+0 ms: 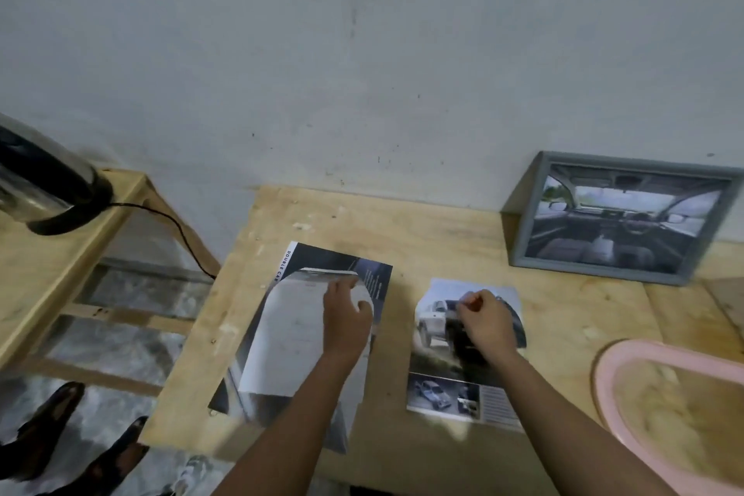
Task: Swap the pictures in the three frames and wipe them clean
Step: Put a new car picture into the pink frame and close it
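Paper covers the near part of the wooden table (443,238) — two loose, unframed brochure pages lie flat side by side. The left hand (346,318) rests on a white sheet (290,334) that lies on top of the dark brochure page (374,274), fingers bent near the sheet's curled top edge. Whether that grip pins the sheet flat or nips its edge, I cannot tell. The right hand (483,318) has its grip clenched on the truck picture (432,318), fingertips pinched at its upper part, probably to lift it for a frame. Only one frame shows: the grey frame (523,225) leans against the wall (362,52) at the far right with a car-interior picture (628,221) inside — likely set back there to keep it out of the way. A pink basin (604,362) sits at the table's right edge, perhaps for the wiping to come.
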The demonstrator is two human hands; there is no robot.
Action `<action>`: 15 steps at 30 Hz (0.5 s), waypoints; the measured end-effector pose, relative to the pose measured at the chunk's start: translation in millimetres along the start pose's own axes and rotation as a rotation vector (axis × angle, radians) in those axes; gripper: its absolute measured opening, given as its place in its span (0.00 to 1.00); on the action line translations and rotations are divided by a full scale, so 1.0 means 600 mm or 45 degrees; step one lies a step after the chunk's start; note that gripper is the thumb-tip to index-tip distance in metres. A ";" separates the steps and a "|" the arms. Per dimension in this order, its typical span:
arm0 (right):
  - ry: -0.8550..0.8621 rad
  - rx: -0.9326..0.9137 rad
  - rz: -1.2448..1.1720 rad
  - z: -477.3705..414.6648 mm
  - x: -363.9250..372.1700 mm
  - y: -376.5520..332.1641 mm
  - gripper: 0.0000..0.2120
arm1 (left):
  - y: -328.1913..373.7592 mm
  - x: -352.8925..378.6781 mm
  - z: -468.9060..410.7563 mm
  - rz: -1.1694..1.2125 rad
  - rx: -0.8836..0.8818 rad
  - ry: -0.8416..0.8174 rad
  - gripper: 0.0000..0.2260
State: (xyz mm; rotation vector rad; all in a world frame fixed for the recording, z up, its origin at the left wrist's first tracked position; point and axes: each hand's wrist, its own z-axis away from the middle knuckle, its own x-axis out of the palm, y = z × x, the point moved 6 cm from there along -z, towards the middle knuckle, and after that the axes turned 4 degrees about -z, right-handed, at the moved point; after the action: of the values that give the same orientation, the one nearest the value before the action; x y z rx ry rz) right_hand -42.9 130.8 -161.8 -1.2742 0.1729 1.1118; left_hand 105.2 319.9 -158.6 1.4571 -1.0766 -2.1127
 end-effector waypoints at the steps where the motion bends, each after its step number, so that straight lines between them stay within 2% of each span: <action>1: 0.051 0.052 0.039 -0.001 -0.018 0.024 0.05 | 0.017 0.027 0.010 0.005 0.043 -0.076 0.16; 4: 0.097 0.244 0.193 0.010 -0.051 0.086 0.17 | 0.046 0.095 0.037 -0.049 0.086 -0.263 0.15; 8: 0.026 0.388 0.269 0.041 -0.066 0.126 0.29 | 0.048 0.145 0.058 -0.166 -0.026 -0.345 0.20; 10: 0.019 0.416 0.196 0.052 -0.067 0.142 0.31 | 0.046 0.159 0.069 -0.192 -0.091 -0.379 0.21; 12: 0.010 0.426 0.144 0.055 -0.068 0.158 0.31 | 0.047 0.169 0.077 -0.247 -0.063 -0.407 0.22; 15: 0.024 0.392 0.077 0.055 -0.069 0.175 0.29 | 0.042 0.169 0.074 -0.228 -0.015 -0.405 0.17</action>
State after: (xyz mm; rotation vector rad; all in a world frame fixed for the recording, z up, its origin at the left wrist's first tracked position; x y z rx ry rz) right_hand -155.8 122.3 -193.3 -1.0094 0.3838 1.0780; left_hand 20.6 253.6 -195.9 1.2816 -1.0722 -2.5376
